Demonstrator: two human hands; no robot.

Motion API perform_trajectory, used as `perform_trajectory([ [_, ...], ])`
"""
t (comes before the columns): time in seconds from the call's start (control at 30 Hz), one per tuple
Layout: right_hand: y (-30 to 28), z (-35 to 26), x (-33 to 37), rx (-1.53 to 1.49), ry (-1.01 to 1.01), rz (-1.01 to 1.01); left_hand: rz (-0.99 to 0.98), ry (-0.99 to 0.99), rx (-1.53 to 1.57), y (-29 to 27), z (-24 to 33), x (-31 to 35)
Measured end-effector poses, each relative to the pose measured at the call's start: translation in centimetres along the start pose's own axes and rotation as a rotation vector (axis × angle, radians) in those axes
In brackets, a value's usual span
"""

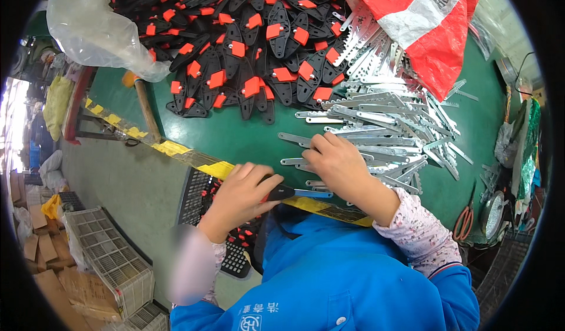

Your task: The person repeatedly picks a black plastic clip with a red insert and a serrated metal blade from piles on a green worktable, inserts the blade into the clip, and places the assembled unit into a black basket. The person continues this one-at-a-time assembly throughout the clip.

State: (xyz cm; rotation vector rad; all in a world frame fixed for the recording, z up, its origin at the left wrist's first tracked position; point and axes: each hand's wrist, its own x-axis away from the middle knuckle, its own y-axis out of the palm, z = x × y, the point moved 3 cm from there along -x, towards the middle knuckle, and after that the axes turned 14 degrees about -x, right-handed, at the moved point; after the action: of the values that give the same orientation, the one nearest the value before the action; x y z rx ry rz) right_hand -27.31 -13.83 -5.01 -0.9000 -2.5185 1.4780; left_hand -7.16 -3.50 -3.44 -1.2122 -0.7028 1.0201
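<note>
Your blue jacket (341,272) sits closest in the head view. Your left hand (244,193) pinches a black piece (282,193), smooth and tapered, at the table's yellow-striped edge (219,170); a slim bluish strip (315,194) lies beside its tip. Your right fingers curl nearly together over silvery toothed strips (382,132); whether they grip one, I can't tell.

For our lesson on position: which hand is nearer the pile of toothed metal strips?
Right. The right hand is at the pile; the left hand is farther left, by the striped tape.
</note>
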Motion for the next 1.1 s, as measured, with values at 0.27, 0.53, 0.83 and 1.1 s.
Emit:
perform_trajectory([
  [0.27,-2.9,1.3,-2.1,-0.327,0.093,0.332,0.355,-0.334,0.052,-0.7,-5.9,-4.0],
  [0.53,-2.5,2.1,0.0,-1.242,0.551,0.477,0.240,-0.688,-0.146,0.5,-10.2,-9.1],
  [0.83,-3.2,2.1,2.4,-0.223,0.149,0.186,0.237,-0.774,-0.019,-1.0,-7.3,-2.2],
  [1.1,-2.6,1.9,2.2,-0.083,0.183,0.240,0.107,-0.101,-0.479,-2.0,-8.6,-3.6],
])
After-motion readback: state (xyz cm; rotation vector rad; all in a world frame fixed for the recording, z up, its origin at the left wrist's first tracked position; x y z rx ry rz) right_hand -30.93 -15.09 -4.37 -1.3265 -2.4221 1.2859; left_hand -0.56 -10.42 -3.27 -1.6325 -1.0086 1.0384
